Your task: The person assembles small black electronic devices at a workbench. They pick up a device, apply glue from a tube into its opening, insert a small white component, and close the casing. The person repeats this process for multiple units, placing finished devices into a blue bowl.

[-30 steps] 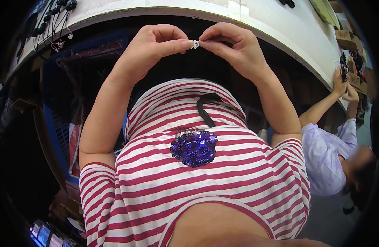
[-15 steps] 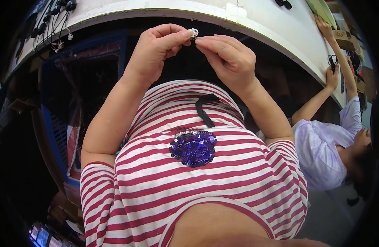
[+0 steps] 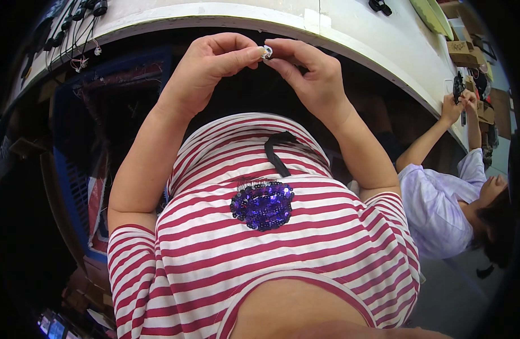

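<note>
A small white part with dark spots (image 3: pixel 267 52) sits between my two hands, just off the near edge of the white table. My left hand (image 3: pixel 221 59) pinches it between thumb and forefinger from the left. From the right, my right hand (image 3: pixel 311 70) has thumb and forefinger closed around its other side. The part is too small for me to name its kind, and my fingertips cover some of it.
The white table (image 3: pixel 215 14) curves across the top. Black cylindrical pieces with thin wires (image 3: pixel 79 22) lie at its left, a black item (image 3: pixel 379 7) at its far right. A blue crate (image 3: pixel 73 169) stands lower left. On the right a co-worker (image 3: pixel 435 198) handles a black object (image 3: pixel 458 87).
My right fingers have shifted from below the white part to its right side, thumb and forefinger now parted around it. The co-worker has brought both hands together at the black object.
</note>
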A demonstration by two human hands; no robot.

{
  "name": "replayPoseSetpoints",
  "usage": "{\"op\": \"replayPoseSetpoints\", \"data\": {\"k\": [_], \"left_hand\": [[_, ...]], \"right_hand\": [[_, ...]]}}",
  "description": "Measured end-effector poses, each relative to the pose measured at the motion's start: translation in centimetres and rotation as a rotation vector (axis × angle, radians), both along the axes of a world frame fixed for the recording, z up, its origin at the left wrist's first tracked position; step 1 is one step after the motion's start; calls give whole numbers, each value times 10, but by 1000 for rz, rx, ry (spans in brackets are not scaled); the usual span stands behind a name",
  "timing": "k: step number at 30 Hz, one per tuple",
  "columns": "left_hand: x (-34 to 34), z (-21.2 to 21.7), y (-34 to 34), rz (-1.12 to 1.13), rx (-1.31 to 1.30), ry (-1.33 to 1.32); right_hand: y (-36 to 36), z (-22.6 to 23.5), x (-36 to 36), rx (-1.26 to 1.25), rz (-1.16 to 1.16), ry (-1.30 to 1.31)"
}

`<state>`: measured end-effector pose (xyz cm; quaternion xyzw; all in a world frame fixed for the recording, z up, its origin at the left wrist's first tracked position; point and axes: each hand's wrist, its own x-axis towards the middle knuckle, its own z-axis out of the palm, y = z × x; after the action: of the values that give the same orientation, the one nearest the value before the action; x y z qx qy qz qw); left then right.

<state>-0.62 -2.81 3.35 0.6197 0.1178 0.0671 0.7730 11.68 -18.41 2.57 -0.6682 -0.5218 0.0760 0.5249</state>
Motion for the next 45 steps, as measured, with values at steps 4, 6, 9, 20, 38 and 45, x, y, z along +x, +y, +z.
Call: {"op": "replayPoseSetpoints", "data": {"k": [4,6,9,20,38,45], "left_hand": [[0,-16,1,89,19,-37],[-1,-29,-2,152,107,-78],[3,-51,-19,119,360,-136],[10,-16,1,175,-278,-294],[-2,13,29,446,47,-38],[4,3,33,427,3,-10]], "right_hand": [[7,1,10,-95,64,271],[16,1,12,-33,96,740],[33,2,8,-63,67,1120],[25,36,15,143,407,-516],[103,42,178,-493,-374,-47],[59,29,41,-200,185,442]]}}
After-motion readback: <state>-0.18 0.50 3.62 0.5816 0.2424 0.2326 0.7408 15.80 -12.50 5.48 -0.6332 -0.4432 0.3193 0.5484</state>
